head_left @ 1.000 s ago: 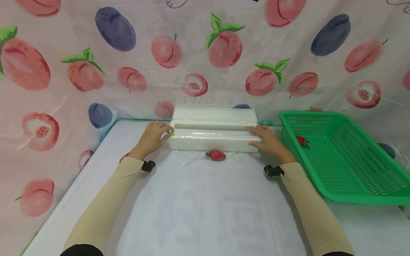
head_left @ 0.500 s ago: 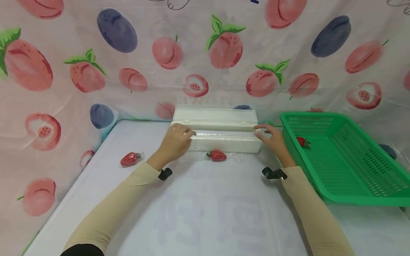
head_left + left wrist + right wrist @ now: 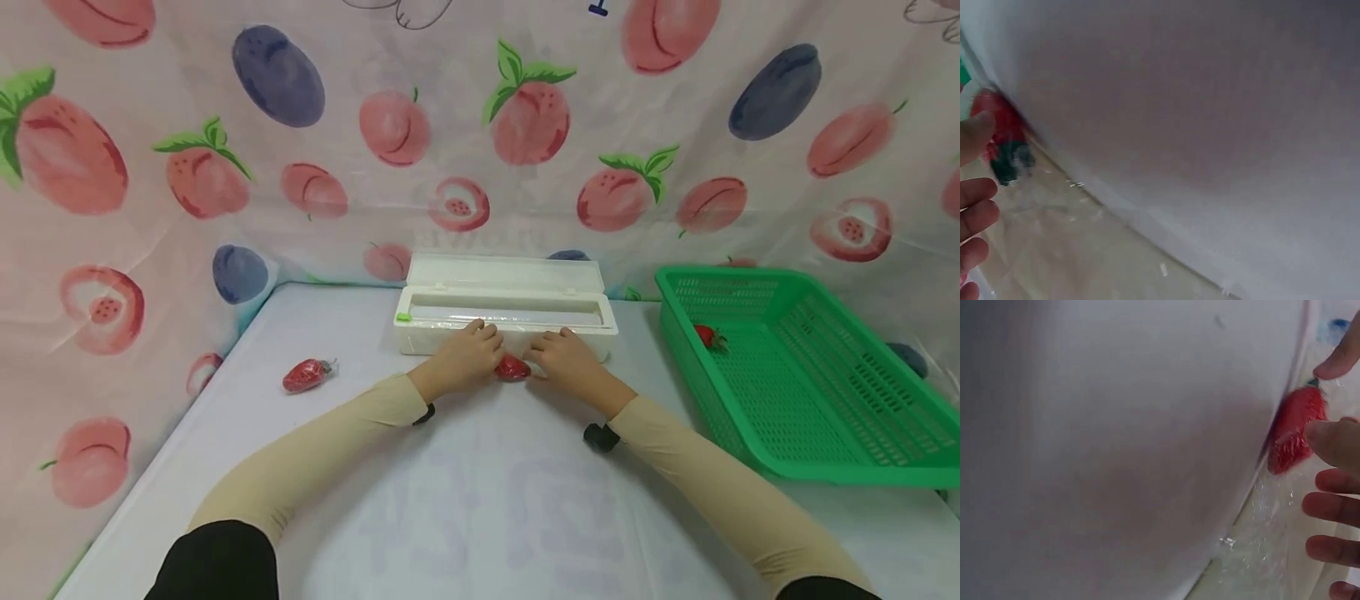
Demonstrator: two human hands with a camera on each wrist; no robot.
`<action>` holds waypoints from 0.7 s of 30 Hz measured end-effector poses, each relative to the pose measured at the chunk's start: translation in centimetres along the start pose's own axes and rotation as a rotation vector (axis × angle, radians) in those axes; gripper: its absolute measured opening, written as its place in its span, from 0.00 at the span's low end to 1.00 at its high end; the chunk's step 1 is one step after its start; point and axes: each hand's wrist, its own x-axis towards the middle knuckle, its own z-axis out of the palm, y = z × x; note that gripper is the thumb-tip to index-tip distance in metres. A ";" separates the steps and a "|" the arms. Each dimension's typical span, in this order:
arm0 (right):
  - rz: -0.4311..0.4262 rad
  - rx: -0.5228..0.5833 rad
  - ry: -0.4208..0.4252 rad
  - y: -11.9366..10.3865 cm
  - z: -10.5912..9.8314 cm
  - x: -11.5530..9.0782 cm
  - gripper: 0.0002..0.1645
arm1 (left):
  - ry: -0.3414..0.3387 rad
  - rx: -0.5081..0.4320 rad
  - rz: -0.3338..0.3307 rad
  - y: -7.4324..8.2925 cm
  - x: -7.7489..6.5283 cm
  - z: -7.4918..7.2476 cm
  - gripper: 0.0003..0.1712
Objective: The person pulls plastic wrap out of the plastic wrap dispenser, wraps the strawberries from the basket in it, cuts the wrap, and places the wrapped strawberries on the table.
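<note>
1. In front of the long white plastic box, near its middle, a red strawberry with green leaves is lying between two hands, with clear, crinkled plastic film glinting around it.
2. The left hand is hovering at the front wall of the box, left of that berry; its fingers are spreading loosely, its thumb is overlapping the fruit, and I'm not seeing a firm grip.
3. The right hand is mirroring it farther right along the box, fingers apart, thumb lying over the berry; how hard it is pressing I can't tell.
4. The box's lid is standing open at the back, and a pale roll is lying inside.
5. Left of the box, a second red strawberry, film-wrapped, is resting on the white tablecloth.
6. Right of the box, a green perforated plastic basket is holding another red strawberry.
</note>
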 end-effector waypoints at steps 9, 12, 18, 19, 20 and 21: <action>-0.014 -0.050 -0.116 -1.0 0.2 1.1 0.19 | -0.027 -0.012 0.040 0.1 0.6 0.7 0.14; -0.042 -0.070 -0.106 -1.3 0.0 0.9 0.18 | -0.056 -0.024 0.034 0.3 0.4 0.5 0.14; -0.056 -0.032 -0.113 -1.8 -0.7 0.2 0.17 | -0.090 -0.110 0.008 0.8 -0.2 -0.4 0.14; -0.052 -0.020 -0.108 -1.8 -0.8 0.0 0.17 | -0.093 -0.125 0.001 0.9 -0.3 -0.5 0.15; -0.048 -0.009 -0.100 -1.9 -0.9 -0.1 0.17 | -0.096 -0.135 -0.006 1.0 -0.4 -0.7 0.15; -0.043 0.002 -0.095 -1.9 -1.0 -0.2 0.17 | -0.098 -0.143 -0.014 1.0 -0.5 -0.7 0.15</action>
